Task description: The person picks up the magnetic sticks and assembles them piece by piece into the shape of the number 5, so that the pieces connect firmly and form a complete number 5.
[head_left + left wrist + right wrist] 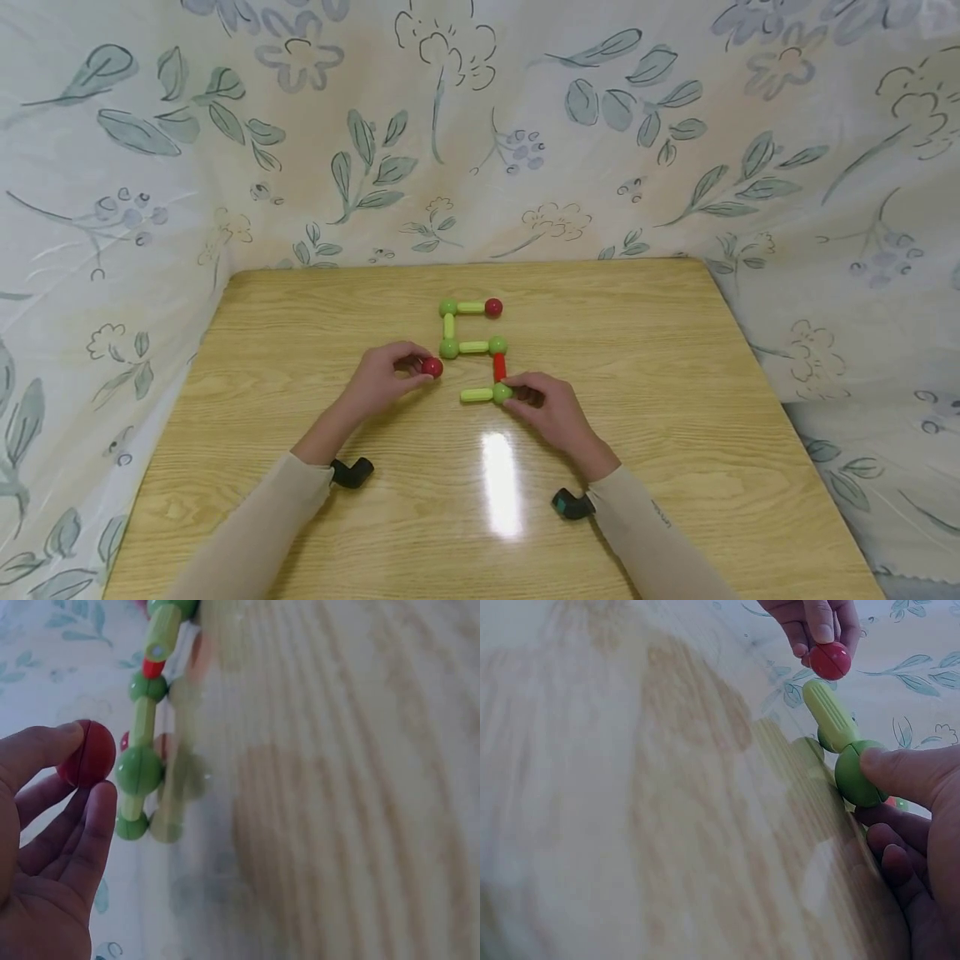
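Observation:
Between thumb and fingers, my left hand (pixel 384 379) pinches a red ball (pixel 88 754), left of the free end of a yellow-green rod (pixel 476 395). My right hand (pixel 549 408) pinches the green ball (pixel 859 774) at that rod's other end. From this ball a red rod (pixel 499 367) runs back to another green ball (pixel 497 344). The chain goes on through a yellow-green rod (pixel 473 347), a green ball (pixel 449 348), an upright-running rod (pixel 449 326) and a far green ball (pixel 447 307). Its last rod (pixel 471 307) ends in a second red ball (pixel 493 307).
The pieces lie in an S-like shape on a wooden table (pixel 637 333). A black device (pixel 352 472) sits at the left wrist and another (pixel 572 503) at the right one. Behind the table hangs a leaf-patterned cloth (pixel 465 125).

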Available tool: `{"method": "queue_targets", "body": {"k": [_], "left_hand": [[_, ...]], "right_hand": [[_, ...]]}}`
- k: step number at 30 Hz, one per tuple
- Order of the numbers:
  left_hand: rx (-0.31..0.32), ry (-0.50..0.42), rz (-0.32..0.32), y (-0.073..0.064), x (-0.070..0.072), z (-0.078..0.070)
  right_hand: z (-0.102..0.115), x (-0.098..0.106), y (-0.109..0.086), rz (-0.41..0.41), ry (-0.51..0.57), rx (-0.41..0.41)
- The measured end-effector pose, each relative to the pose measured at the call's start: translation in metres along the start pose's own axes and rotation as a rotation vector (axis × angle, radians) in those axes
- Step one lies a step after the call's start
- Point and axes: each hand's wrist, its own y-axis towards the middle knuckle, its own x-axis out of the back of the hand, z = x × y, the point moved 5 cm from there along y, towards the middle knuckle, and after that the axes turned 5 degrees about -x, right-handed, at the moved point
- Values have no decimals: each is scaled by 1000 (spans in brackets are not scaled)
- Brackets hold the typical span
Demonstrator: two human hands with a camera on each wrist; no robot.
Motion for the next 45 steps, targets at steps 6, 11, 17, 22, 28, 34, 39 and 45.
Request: {"method": "queue_targets", "body": {"k": [6, 11, 17, 22, 28, 34, 39, 45], "left_hand": [[-16, 14, 53, -5, -11, 1], [-16, 12, 74, -7, -16, 1], [-22, 19, 89, -9, -18, -1], [-17, 31, 116, -10, -20, 0], [-34, 24, 136, -10, -24, 3], [-38, 12, 150, -10, -28, 3], [-32, 5, 163, -10, -30, 3], [-34, 0, 154, -10, -29, 2]], "right_hand": [[1, 0, 0, -1, 12, 12], [1, 0, 1, 2, 10, 10], [0, 1, 0, 2, 3, 2], [0, 1, 0, 4, -3, -7], [0, 0, 1, 5, -5, -4], [-1, -1, 1, 3, -7, 7], [-3, -1, 2, 0, -13, 6], [-3, -2, 2, -2, -16, 4]]}}
